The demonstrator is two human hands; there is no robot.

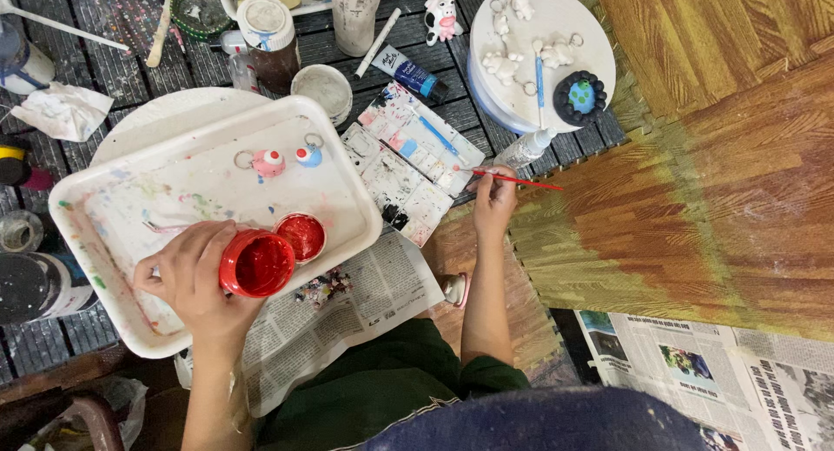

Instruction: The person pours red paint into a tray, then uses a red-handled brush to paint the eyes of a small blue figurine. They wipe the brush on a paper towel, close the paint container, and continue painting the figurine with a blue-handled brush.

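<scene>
Open red paint jar [257,262], tilted mouth-up toward the camera, clasped in the left hand [193,280] over the near edge of the white tray [104,209]. Its red lid [301,236] lies inside the tray, touching the jar. Farther in on the tray rest two small painted charms, pink [268,162] and blue [307,155]. Just right of the tray sits a paint-stained palette [408,169]; the right hand [493,199] pinches a red-handled brush [512,179] at its far corner. Newspaper [347,308] lies under the tray's near side. Beyond the palette, a round white board [556,21] carries unpainted figurines.
</scene>
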